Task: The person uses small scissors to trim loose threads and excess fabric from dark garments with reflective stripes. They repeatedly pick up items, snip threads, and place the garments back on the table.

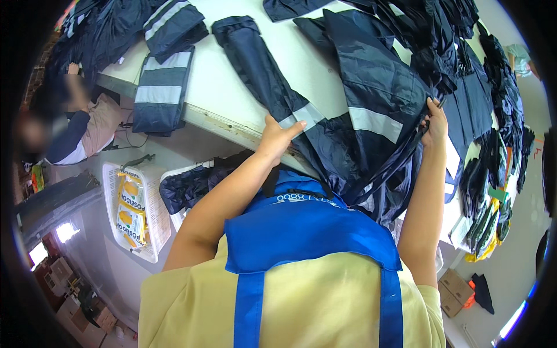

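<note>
A navy garment [371, 81] with pale reflective bands lies across the white table and hangs over its near edge toward me. My left hand [278, 139] is at the band on its long narrow leg or sleeve [255, 64], thumb lying across the fabric and the other fingers partly hidden. Farther right, my right hand [435, 123] is closed on the garment's bunched edge, with dark strips of cloth hanging below. A small dark tip shows above these fingers; I cannot make out what it is.
Folded navy garments with reflective bands [162, 93] lie at the table's left edge. Dark garments [447, 35] are heaped far right. Below the table at left stand a white basket [109, 197] of yellow packages and another with dark cloth. A person [87, 130] sits at the far left.
</note>
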{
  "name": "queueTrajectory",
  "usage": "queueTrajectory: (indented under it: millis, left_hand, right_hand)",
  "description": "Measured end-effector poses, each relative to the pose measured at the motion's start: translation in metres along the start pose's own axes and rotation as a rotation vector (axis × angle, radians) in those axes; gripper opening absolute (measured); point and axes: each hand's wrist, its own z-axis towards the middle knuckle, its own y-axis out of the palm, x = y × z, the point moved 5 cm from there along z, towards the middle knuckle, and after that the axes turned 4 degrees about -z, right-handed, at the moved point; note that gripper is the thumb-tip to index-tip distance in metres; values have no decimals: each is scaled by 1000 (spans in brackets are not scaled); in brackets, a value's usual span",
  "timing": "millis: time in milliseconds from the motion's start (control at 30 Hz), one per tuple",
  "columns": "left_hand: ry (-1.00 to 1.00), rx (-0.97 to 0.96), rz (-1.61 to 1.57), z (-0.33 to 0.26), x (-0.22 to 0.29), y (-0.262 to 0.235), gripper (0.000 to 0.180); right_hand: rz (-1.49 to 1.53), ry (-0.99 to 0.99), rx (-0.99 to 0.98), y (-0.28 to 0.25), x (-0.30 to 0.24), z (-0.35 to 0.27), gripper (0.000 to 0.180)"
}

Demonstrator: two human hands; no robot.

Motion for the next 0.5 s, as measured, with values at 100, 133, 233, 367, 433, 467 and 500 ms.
queueTrajectory:
  millis: [100, 133, 233, 367, 433, 467, 500]
  left_hand:
    - [-216, -137, -137, 19, -15, 5, 38]
    - [-127, -164, -355, 21, -11, 7, 27]
    - [38, -271, -653, 0, 27, -7, 24]
    - [101, -365, -775, -15, 40, -41, 35]
    - [133, -328, -796, -22, 42, -52, 37]
    - [155, -321, -797, -19, 40, -57, 36]
    - [147, -306, -799, -17, 38, -62, 36]
  right_hand:
    - [-148, -72, 33, 6, -8, -12, 13]
    - [-145, -143, 32, -2, -11, -10, 14]
    - [-23, -253, 132, -28, -38, -5, 11]
    - [99, -298, 230, -67, -59, 0, 8]
    - [148, -296, 212, -84, -60, 8, 11]
    - [167, -281, 264, -96, -62, 8, 11]
    - [163, -291, 271, -110, -64, 11, 10]
